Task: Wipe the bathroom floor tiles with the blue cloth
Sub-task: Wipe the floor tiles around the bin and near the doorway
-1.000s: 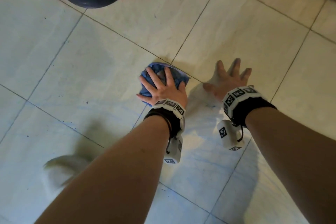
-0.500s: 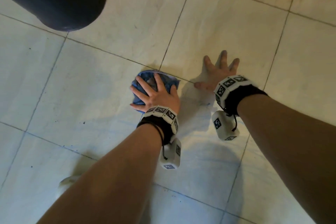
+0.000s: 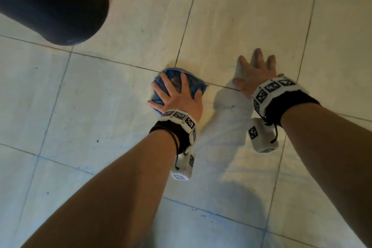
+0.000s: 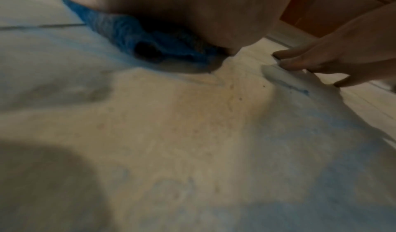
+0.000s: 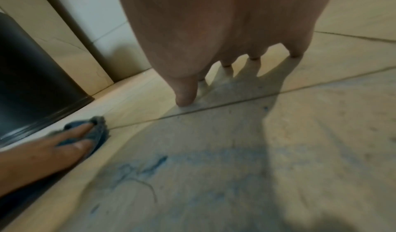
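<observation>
Fingers (image 3: 164, 84) spread on blue cloth (image 3: 193, 84) — bunched (greyed patch), tiles (image 3: 100, 96).

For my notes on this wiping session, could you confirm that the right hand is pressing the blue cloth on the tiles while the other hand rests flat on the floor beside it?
Not quite: the head view shows the left hand pressing the blue cloth, while the right hand rests flat on the floor tiles beside it.

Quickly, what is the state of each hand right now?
Left hand: open, spread fingers pressing the blue cloth onto the floor tiles.
Right hand: open, fingers spread on the tiles, holding nothing.
</observation>
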`<state>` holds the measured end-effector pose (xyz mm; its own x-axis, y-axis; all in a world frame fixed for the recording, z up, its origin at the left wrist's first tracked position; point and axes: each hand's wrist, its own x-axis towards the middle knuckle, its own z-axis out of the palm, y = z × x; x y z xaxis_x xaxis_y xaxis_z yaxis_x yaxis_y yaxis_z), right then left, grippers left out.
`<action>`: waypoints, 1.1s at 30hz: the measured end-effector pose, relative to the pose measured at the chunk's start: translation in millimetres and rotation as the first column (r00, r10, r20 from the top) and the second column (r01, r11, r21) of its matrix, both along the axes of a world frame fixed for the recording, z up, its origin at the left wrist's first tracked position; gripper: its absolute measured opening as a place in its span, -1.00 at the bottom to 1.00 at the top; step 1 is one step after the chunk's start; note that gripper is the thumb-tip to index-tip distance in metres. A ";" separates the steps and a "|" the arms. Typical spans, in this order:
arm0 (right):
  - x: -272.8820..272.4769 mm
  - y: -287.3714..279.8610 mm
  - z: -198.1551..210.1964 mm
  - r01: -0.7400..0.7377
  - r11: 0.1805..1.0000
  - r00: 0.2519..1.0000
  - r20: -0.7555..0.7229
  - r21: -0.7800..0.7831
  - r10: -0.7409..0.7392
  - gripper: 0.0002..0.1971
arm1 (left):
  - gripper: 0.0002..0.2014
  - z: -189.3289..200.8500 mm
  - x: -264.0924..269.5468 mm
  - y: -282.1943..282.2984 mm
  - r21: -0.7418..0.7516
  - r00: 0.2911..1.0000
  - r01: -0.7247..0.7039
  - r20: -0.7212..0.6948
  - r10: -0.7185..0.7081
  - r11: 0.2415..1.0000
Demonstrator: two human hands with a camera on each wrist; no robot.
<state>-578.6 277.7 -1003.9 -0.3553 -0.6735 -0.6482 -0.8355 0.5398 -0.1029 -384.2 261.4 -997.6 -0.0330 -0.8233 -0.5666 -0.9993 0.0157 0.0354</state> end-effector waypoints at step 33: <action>-22.9 51.4 12.5 0.283 0.958 0.958 -0.064 0.055 -0.279 -0.27 | -0.28 2.3 -69.7 23.6 0.050 0.894 0.439 -0.126 -0.430 0.897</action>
